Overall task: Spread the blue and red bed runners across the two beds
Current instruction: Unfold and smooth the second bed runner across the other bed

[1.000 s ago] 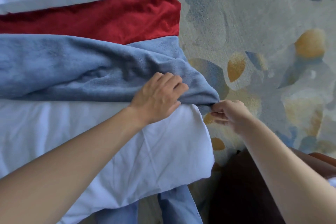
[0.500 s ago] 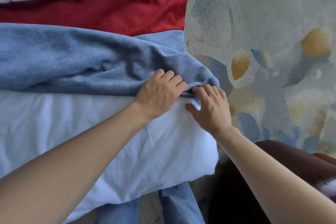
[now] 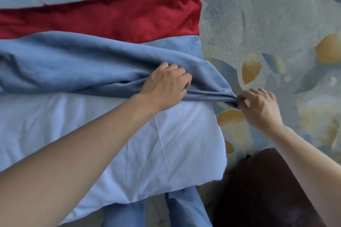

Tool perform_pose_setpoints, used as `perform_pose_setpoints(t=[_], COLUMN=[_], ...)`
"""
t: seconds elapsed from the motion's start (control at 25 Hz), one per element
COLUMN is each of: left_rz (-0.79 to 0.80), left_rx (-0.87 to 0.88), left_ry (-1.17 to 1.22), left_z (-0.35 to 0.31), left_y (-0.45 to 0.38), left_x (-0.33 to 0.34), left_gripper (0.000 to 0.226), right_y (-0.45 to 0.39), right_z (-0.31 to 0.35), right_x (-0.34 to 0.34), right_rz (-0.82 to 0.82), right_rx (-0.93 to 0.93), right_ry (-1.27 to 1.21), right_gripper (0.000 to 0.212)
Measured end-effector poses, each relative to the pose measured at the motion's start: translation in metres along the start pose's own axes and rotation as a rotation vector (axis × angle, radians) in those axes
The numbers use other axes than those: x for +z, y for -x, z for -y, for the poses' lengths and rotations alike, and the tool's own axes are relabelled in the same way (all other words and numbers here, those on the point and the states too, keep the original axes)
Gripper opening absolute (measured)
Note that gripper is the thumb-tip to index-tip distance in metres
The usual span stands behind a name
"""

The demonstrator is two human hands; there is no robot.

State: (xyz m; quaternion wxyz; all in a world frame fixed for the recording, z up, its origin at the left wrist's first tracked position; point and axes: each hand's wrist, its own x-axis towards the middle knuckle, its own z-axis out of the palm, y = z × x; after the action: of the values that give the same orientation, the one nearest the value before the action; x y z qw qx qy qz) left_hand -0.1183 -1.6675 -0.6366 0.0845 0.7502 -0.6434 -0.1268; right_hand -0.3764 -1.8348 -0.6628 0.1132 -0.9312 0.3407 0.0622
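Pinching the bunched corner of the blue runner off the bed's edge, the right hand grips tight — left hand curled into its folds beside the red runner.

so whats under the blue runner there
The blue bed runner lies on the white duvet and overlaps the red bed runner's near edge. How far the red one continues beneath is covered.

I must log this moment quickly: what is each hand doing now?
Left hand: fingers curled, gripping a fold of the blue runner.
Right hand: pinching the bunched corner of the blue runner past the bed edge.
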Motion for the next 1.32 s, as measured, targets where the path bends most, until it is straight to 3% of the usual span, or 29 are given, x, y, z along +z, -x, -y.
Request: perform_pose_setpoints(t=[0.08, 0.16, 0.24, 0.32, 0.4, 0.52, 0.6, 0.68, 0.72, 0.8, 0.88, 1.0, 1.08, 1.2, 1.32], left_rz=[-0.008, -0.069, -0.084, -0.015, 0.014, -0.038, 0.051, 0.142, 0.144, 0.002, -0.149, -0.165, -0.119, -0.131, -0.188], left_rx=[-0.035, -0.039, 0.067, 0.121, 0.018, -0.268, -0.462, -0.505, -0.502, -0.386, -0.203, 0.044, 0.045, 0.037, 0.017], left_ry=[-0.040, -0.021, -0.072, -0.194, -0.267, 0.058, 0.341, 0.402, 0.347, 0.071, -0.163, -0.193, -0.193, -0.239, -0.155], left_z=[0.004, 0.005, 0.008, 0.013, 0.018, 0.029, 0.041, 0.049, 0.049, 0.042, 0.028, 0.010, 0.009, 0.019, 0.025], left_y=[0.003, 0.009, 0.024, 0.043, 0.052, 0.027, 0.006, -0.007, -0.009, -0.010, -0.008, 0.001, 0.007, 0.005, -0.004], left_x=[-0.002, -0.002, -0.002, 0.001, 0.001, -0.009, -0.015, -0.015, -0.016, -0.013, -0.006, 0.010, 0.016, 0.013, 0.004], left_gripper=[0.008, 0.012, 0.022, 0.023, 0.014, 0.007, 0.012, 0.009, 0.006, 0.008, 0.012, 0.007, 0.012, 0.009, 0.017], right_y=[0.002, 0.004, 0.005, 0.002, -0.005, -0.017, -0.027, -0.033, -0.033, -0.035, -0.043, -0.062, -0.066, -0.056, -0.044], right_z=[0.004, 0.033, 0.063, 0.077, 0.083, 0.089, 0.095, 0.099, 0.099, 0.095, 0.085, 0.068, 0.068, 0.078, 0.087], right_x=[-0.005, -0.002, 0.009, 0.023, 0.030, 0.033, 0.032, 0.029, 0.027, 0.018, 0.003, -0.012, -0.012, -0.004, 0.011], right_rz=[-0.065, -0.155, -0.150, -0.118, -0.128, -0.181, -0.221, -0.269, -0.284, -0.267, -0.141, 0.113, 0.094, -0.268, -0.285], right_rx=[-0.003, -0.123, -0.248, -0.237, -0.152, -0.125, -0.103, -0.045, -0.017, 0.022, 0.094, 0.310, 0.342, 0.052, -0.176], right_ry=[-0.016, -0.074, -0.117, -0.118, -0.112, -0.143, -0.170, -0.197, -0.219, -0.282, -0.435, -0.730, -0.680, -0.299, -0.182], right_gripper=[0.009, 0.006, 0.004, 0.009, 0.026, 0.036, 0.029, 0.019, 0.016, 0.012, 0.011, 0.019, 0.017, 0.008, 0.013])
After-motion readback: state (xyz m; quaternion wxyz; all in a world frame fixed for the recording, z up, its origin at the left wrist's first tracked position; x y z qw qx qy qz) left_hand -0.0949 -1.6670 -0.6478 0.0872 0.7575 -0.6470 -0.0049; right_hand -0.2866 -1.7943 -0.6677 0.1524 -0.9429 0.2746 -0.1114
